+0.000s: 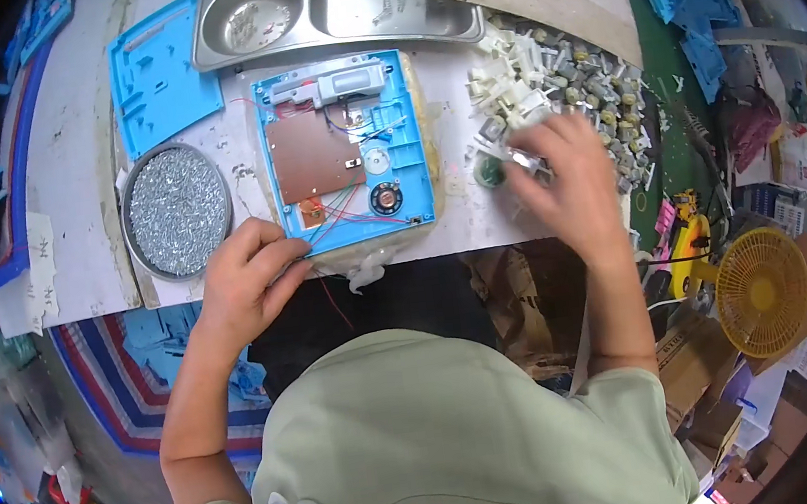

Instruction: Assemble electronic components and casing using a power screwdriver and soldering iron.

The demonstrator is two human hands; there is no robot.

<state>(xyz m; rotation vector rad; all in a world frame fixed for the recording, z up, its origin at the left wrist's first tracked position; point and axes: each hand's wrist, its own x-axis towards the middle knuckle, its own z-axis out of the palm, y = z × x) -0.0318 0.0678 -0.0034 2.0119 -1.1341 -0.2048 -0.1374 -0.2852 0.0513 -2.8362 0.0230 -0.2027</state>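
Blue case (409,176) face-up, long axis fore-aft, left hand (244,280) in corner pinch, right hand (569,176) blurred, grip unclear

The left hand (244,280) touches the blue casing (404,155) while the right hand (568,176) meets piled small parts (595,87).

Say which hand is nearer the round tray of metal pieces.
Left. The left hand is just to the lower right of the round tray, at a corner of the blue casing; the right hand is farther right, beside small parts.
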